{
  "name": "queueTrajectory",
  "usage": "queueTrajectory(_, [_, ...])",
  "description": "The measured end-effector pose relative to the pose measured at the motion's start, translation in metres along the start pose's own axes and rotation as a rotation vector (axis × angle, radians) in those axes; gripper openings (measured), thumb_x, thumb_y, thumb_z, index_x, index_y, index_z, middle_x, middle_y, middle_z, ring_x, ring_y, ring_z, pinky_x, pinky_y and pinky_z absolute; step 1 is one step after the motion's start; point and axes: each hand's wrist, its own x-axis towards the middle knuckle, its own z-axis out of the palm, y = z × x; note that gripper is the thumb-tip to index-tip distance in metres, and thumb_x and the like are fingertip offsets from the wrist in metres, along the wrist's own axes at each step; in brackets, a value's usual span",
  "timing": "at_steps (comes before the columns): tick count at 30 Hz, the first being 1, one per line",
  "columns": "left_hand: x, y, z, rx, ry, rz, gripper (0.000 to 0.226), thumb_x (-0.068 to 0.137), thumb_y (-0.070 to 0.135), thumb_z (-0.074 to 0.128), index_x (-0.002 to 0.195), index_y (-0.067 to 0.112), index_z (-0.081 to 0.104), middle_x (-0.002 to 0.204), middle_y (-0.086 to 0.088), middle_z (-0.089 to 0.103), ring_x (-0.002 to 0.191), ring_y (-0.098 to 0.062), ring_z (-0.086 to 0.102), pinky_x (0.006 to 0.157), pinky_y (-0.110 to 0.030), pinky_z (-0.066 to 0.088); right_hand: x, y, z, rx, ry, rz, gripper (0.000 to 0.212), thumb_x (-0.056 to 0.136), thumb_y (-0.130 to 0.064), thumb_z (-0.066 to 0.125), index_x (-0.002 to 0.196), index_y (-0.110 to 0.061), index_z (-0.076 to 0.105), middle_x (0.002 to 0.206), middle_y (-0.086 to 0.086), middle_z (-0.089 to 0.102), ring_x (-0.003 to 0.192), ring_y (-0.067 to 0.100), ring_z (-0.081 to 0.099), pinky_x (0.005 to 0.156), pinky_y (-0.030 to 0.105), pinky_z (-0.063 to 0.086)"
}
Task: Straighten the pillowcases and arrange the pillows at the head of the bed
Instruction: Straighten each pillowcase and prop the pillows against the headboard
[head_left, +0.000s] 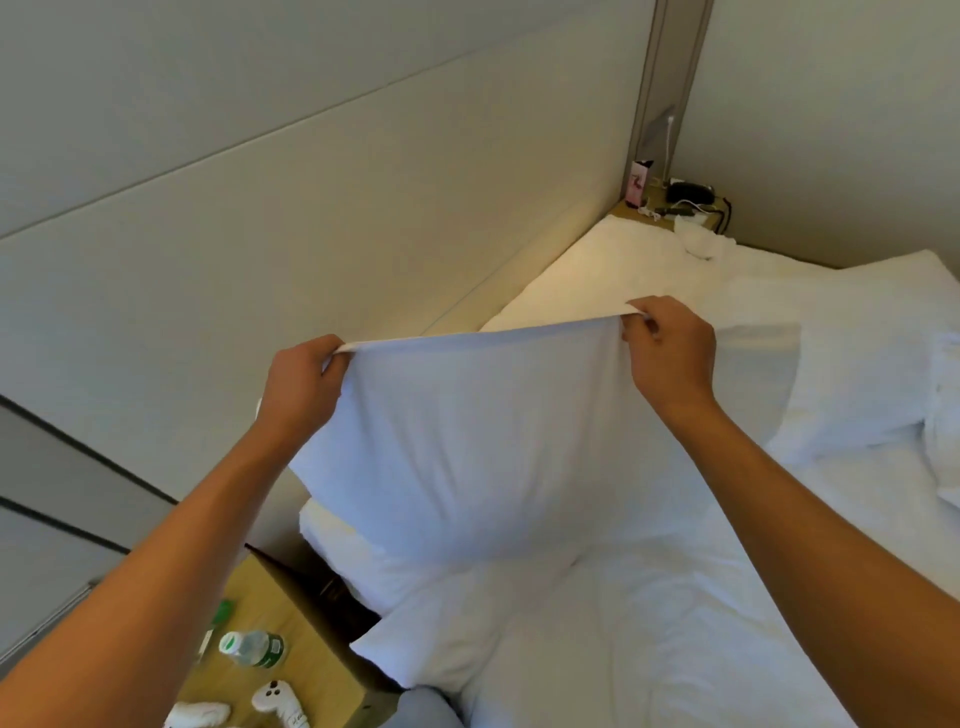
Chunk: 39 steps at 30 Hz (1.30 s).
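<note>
Straightening step: left hand (304, 376) and right hand (667, 345) each pinch a top corner of the pillowcase (467, 441), pillow apparently hanging below the fingers above the bed (675, 623); next, likely shake down and lay by headboard (311, 234).

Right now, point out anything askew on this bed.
The second pillow lies crooked at the bed's far right, not squared to the headboard. Both hands, left hand and right hand, hold the pillowcase up.

The bed (675, 623) has a white sheet, with a white pillow (841, 374) lying on it near the wall.
</note>
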Motion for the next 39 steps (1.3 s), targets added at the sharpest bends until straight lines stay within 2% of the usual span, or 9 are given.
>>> queueTrajectory(6, [0.019,-0.028,-0.023,0.000,0.089,-0.055,0.036,0.102,0.020,0.050,0.067,0.020,0.049,0.058,-0.002,0.049,0.068,-0.038,0.067,0.063,-0.041,0.048,0.054,-0.042,0.047,0.025,-0.008,-0.028,0.028,0.106,-0.028,0.056,0.119,-0.014,0.076,0.113,0.004,0.077,0.100,0.021,0.069,0.087,0.027,0.050])
queueTrajectory(10, [0.028,-0.061,-0.014,-0.008,0.079,-0.127,0.041,0.100,0.022,0.052,0.061,0.027,0.043,0.055,0.003,0.047,0.063,-0.032,0.059,0.061,-0.041,0.050,0.074,-0.044,0.099,-0.011,-0.085,0.002,0.030,0.107,-0.032,0.056,0.121,-0.015,0.076,0.117,0.005,0.077,0.104,0.022,0.070,0.089,0.027,0.051])
queueTrajectory(14, [0.033,-0.105,0.016,0.010,-0.042,-0.201,0.037,0.101,0.023,0.052,0.064,0.026,0.052,0.061,0.001,0.054,0.063,-0.027,0.059,0.057,-0.035,0.042,0.072,-0.027,0.162,-0.113,-0.206,0.040,0.033,0.107,-0.033,0.055,0.121,-0.012,0.076,0.119,0.009,0.076,0.106,0.029,0.071,0.096,0.036,0.054])
queueTrajectory(19, [0.055,-0.157,0.069,-0.129,-0.224,-0.277,0.032,0.104,0.023,0.053,0.077,0.005,0.060,0.072,-0.015,0.058,0.074,-0.038,0.063,0.068,-0.052,0.058,0.067,0.020,0.238,-0.230,-0.352,0.173,0.032,0.107,-0.030,0.054,0.119,-0.010,0.077,0.121,0.015,0.075,0.109,0.036,0.069,0.092,0.035,0.051])
queueTrajectory(22, [0.088,-0.178,0.100,-0.171,-0.263,-0.278,0.031,0.106,0.025,0.048,0.081,0.009,0.057,0.072,-0.009,0.058,0.074,-0.034,0.060,0.068,-0.051,0.056,0.082,0.037,0.274,-0.275,-0.313,0.217,0.032,0.108,-0.030,0.052,0.120,-0.011,0.075,0.119,0.014,0.074,0.106,0.034,0.069,0.085,0.029,0.044])
queueTrajectory(24, [0.112,-0.192,0.118,-0.149,-0.263,-0.282,0.027,0.105,0.029,0.046,0.082,0.017,0.053,0.069,0.001,0.057,0.067,-0.024,0.057,0.061,-0.040,0.049,0.092,0.045,0.295,-0.311,-0.323,0.196,0.031,0.108,-0.030,0.051,0.121,-0.012,0.073,0.118,0.012,0.072,0.104,0.032,0.068,0.085,0.028,0.044])
queueTrajectory(26, [0.133,-0.204,0.131,-0.113,-0.246,-0.278,0.027,0.104,0.030,0.045,0.079,0.021,0.048,0.066,0.004,0.055,0.062,-0.019,0.052,0.056,-0.036,0.040,0.101,0.050,0.310,-0.329,-0.342,0.169,0.030,0.108,-0.029,0.051,0.123,-0.013,0.072,0.121,0.010,0.071,0.106,0.030,0.068,0.087,0.029,0.046])
queueTrajectory(31, [0.171,-0.232,0.140,-0.101,-0.240,-0.293,0.028,0.104,0.028,0.046,0.080,0.014,0.046,0.067,-0.004,0.056,0.067,-0.033,0.053,0.060,-0.043,0.040,0.126,0.062,0.326,-0.395,-0.392,0.175,0.024,0.105,-0.028,0.057,0.125,-0.017,0.066,0.126,0.008,0.066,0.107,0.029,0.068,0.092,0.039,0.054])
queueTrajectory(39, [0.176,-0.245,0.140,-0.086,-0.291,-0.309,0.028,0.104,0.030,0.046,0.080,0.018,0.050,0.067,0.000,0.057,0.067,-0.030,0.054,0.060,-0.039,0.039,0.164,0.086,0.342,-0.490,-0.584,0.085,0.043,0.098,-0.028,0.067,0.140,-0.019,0.061,0.144,0.008,0.055,0.112,0.034,0.068,0.094,0.044,0.054])
